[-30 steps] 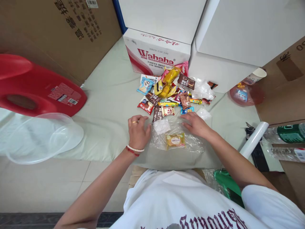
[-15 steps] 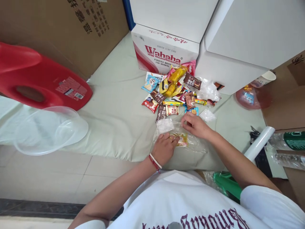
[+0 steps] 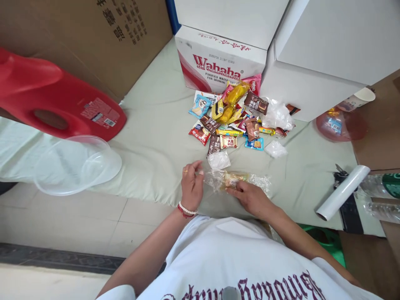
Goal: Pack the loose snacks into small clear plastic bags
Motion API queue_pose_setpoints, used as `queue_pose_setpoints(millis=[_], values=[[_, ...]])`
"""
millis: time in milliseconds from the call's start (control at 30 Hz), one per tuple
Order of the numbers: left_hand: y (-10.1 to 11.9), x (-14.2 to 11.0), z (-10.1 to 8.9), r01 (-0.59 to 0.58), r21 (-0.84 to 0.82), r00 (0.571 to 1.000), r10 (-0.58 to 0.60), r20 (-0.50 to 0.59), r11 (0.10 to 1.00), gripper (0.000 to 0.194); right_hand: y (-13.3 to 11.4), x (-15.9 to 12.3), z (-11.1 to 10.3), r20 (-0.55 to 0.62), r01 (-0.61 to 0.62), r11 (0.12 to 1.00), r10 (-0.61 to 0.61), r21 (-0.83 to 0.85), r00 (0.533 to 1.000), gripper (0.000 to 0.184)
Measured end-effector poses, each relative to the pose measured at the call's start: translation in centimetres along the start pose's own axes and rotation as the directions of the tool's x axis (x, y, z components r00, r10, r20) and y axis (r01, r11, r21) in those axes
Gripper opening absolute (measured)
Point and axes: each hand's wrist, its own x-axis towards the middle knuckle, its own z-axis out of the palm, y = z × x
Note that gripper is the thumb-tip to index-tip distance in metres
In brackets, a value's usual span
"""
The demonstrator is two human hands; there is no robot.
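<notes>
Two hands work on one packet (image 3: 231, 178) and one sheet of clear film (image 3: 261, 181); two small whitish wads (image 3: 219, 160) lie beyond. The packet is small, yellowish, pale-labelled and under crumpled film, near the worktop's (image 3: 153, 166) front edge. It lies at the right hand's (image 3: 254, 199) fingertips; whether they pinch it, I cannot tell. The left hand (image 3: 191, 186), fingers bent, is by the film's left end, its grip unclear.
</notes>
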Motion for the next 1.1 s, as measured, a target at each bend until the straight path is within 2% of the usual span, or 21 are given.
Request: queue_pose_setpoints(millis=[33, 100, 167, 200, 300, 367, 467, 533, 567, 600, 667, 700, 733, 833, 967, 1033, 1100], values=[[0.4, 0.3, 0.1, -0.011, 0.052, 1.000, 0.011, -0.014, 0.999, 0.044, -0.1, 0.1, -0.3, 0.000, 0.000, 1.000, 0.000, -0.005, 1.000, 0.042], [1.1, 0.7, 0.4, -0.064, 0.178, 0.994, 0.047, 0.098, 0.982, 0.051, -0.3, 0.4, -0.8, 0.002, 0.000, 1.000, 0.000, 0.016, 1.000, 0.045], [1.6, 0.5, 0.6, -0.096, 0.250, 0.963, 0.027, 0.267, 0.963, 0.033, -0.2, 0.5, -1.1, -0.004, 0.018, 0.996, -0.018, 0.084, 1.000, 0.046], [1.8, 0.2, 0.6, -0.093, 0.253, 0.949, 0.009, 0.316, 0.963, 0.021, -0.1, 0.5, -1.2, -0.014, 0.030, 0.991, -0.029, 0.127, 0.999, 0.047], [2.8, -1.2, 0.6, -0.086, 0.187, 0.950, 0.024, 0.310, 0.979, 0.014, 0.0, 0.7, -1.1, -0.047, 0.064, 0.972, -0.055, 0.224, 0.997, 0.046], [3.8, -2.1, 1.1, -0.137, 0.157, 0.947, 0.083, 0.310, 0.978, 0.015, -0.1, 0.8, -0.9, -0.070, 0.072, 0.966, -0.056, 0.247, 0.996, 0.041], [5.6, -2.5, 2.9, -0.245, 0.223, 0.892, 0.129, 0.434, 0.944, 0.025, 0.1, 0.6, -0.9, -0.104, 0.102, 0.945, -0.073, 0.312, 0.992, 0.030], [6.3, -2.4, 4.2, -0.329, 0.316, 0.854, 0.137, 0.502, 0.890, 0.031, 0.8, -0.1, -1.1, -0.178, 0.087, 0.938, -0.027, 0.335, 0.984, 0.031], [6.4, -2.3, 4.7, -0.372, 0.356, 0.838, 0.145, 0.526, 0.857, 0.034, 1.3, -0.5, -1.1, -0.246, 0.029, 0.952, 0.049, 0.305, 0.968, 0.031], [6.4, -2.2, 5.1, -0.409, 0.386, 0.824, 0.153, 0.545, 0.827, 0.036, 1.8, -1.1, -1.1, -0.328, -0.068, 0.966, 0.151, 0.250, 0.932, 0.031], [6.1, -2.2, 5.5, -0.458, 0.421, 0.802, 0.161, 0.575, 0.782, 0.038, 3.1, -2.2, -0.9, -0.481, -0.308, 0.944, 0.327, 0.121, 0.813, 0.035], [5.9, -2.3, 5.5, -0.470, 0.432, 0.797, 0.159, 0.583, 0.770, 0.039, 3.7, -2.7, -0.8, -0.522, -0.392, 0.917, 0.367, 0.067, 0.770, 0.038], [5.6, -2.4, 5.5, -0.475, 0.439, 0.794, 0.156, 0.588, 0.762, 0.040, 4.2, -3.1, -0.7, -0.532, -0.434, 0.901, 0.380, 0.027, 0.757, 0.037], [5.1, -2.7, 5.5, -0.476, 0.444, 0.794, 0.154, 0.588, 0.759, 0.043, 4.8, -3.8, -1.3, -0.488, -0.430, 0.902, 0.388, 0.029, 0.782, 0.017], [5.2, -2.7, 5.6, -0.473, 0.437, 0.789, 0.148, 0.596, 0.765, 0.045, 3.0, -2.0, -3.7, -0.318, -0.435, 0.872, 0.488, 0.226, 0.813, 0.020], [5.5, -2.6, 5.8, -0.489, 0.431, 0.775, 0.152, 0.613, 0.758, 0.043, 1.7, 0.3, -4.4, -0.261, -0.363, 0.884, 0.440, 0.296, 0.859, 0.019], [5.5, -2.5, 5.7, -0.499, 0.417, 0.763, 0.157, 0.628, 0.760, 0.039, 0.7, 2.9, -4.2, -0.246, -0.243, 0.922, 0.322, 0.302, 0.914, 0.020]])
